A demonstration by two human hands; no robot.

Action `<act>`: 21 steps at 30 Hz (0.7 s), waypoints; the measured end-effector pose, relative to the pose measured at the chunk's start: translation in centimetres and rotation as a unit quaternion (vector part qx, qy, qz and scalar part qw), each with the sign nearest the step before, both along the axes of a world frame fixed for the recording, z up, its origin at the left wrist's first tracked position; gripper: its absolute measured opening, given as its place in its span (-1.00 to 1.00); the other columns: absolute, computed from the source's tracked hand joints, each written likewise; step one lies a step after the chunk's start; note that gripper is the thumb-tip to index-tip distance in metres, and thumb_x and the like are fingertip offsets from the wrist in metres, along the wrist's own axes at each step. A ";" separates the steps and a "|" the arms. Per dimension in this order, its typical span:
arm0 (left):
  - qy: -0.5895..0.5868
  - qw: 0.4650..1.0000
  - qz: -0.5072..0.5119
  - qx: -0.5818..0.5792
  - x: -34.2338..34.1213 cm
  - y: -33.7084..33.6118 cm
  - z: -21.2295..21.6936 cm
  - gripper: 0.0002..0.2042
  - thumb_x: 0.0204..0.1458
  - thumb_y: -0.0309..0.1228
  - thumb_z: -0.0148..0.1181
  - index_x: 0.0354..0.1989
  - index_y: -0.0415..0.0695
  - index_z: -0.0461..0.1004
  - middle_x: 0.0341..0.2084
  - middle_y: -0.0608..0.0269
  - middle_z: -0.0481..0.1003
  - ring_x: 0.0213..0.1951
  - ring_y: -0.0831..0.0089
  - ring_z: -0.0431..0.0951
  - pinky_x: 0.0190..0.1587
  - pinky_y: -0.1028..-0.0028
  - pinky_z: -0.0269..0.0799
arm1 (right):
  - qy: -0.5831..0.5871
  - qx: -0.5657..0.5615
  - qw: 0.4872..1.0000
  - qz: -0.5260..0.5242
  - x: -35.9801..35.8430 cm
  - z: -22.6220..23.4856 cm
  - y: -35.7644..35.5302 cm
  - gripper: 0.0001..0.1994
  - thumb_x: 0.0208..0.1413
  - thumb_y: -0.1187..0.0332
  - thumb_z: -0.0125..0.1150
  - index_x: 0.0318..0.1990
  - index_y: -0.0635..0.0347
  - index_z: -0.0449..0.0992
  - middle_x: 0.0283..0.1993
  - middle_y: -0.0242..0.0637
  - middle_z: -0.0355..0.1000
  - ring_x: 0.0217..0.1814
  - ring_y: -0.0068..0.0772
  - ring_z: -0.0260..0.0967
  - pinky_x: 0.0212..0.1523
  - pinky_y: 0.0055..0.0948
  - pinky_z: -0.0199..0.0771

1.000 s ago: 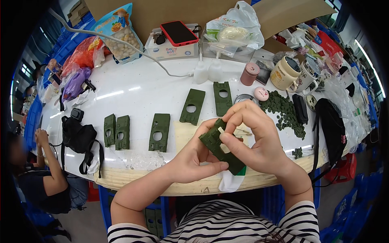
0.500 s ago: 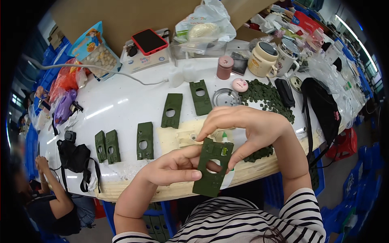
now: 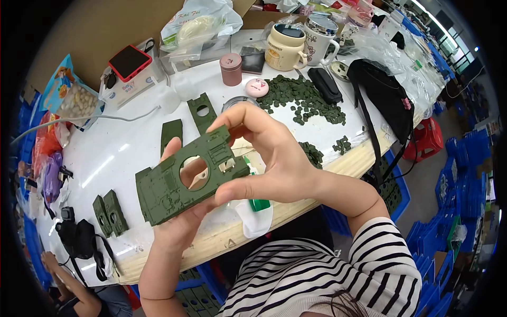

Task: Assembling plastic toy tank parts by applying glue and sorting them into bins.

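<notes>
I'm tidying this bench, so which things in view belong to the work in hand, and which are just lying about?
Likely part of the work:
green holed part held by left hand and right hand
similar green parts
small green pieces

Likely just lying about:
cream mug
red-edged phone
black bag
pink canister

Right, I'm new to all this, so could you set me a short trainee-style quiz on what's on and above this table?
1. True or false: both the left hand and the right hand are on the green part.
2. Which lies right beside the spread of small green pieces? A) the purple bag; B) the black case; C) the phone.
3. How many mugs stand on the table?

Key:
1. True: the left hand is behind and under it, and the right hand has its grip on one end.
2. B.
3. Two: one cream, one white.
</notes>
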State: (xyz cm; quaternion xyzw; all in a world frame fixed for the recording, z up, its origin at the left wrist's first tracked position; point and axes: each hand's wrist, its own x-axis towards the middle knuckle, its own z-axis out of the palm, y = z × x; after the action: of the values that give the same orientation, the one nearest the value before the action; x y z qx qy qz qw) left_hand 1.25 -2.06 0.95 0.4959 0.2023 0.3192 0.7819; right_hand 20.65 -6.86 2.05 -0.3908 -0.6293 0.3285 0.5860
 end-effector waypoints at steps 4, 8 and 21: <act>-0.080 0.996 -0.021 0.032 -0.8 -0.3 -1.9 -0.09 -0.12 -0.22 0.43 0.35 -0.07 -0.07 0.22 -0.09 0.18 0.19 0.13 0.31 0.12 0.19 0.40 | -0.123 0.052 0.988 -0.082 -1.3 -1.2 -1.1 -0.36 -0.22 0.07 0.52 -0.06 0.24 0.35 -0.20 -0.31 0.28 -0.17 -0.40 0.21 -0.15 -0.47 0.26; -0.028 0.998 0.002 0.056 -1.1 0.1 -1.8 -0.12 -0.15 -0.10 0.43 0.29 -0.09 0.03 0.24 -0.07 0.16 0.16 0.14 0.35 0.11 0.21 0.42 | -0.165 0.013 0.983 -0.077 0.5 -0.4 -2.7 -0.42 -0.17 0.11 0.48 -0.06 0.25 0.37 -0.18 -0.24 0.33 -0.16 -0.34 0.29 -0.13 -0.42 0.34; -0.106 0.993 -0.052 0.005 -0.7 1.2 -1.5 -0.31 0.07 -0.39 0.22 0.33 -0.09 -0.04 0.32 -0.05 0.00 0.22 0.07 0.27 0.11 0.07 0.43 | -0.437 -0.347 0.792 -0.248 13.6 -1.1 -9.7 -0.85 -0.15 0.40 0.37 -0.51 0.30 0.53 -0.56 -0.20 0.47 -0.50 -0.33 0.43 -0.42 -0.39 0.38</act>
State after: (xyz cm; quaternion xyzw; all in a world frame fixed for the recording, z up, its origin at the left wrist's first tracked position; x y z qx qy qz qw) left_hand 0.51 -0.88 -0.51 0.4732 0.0909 0.3301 0.8117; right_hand 34.30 -16.51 1.00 -0.8127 -0.5433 0.1619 0.1345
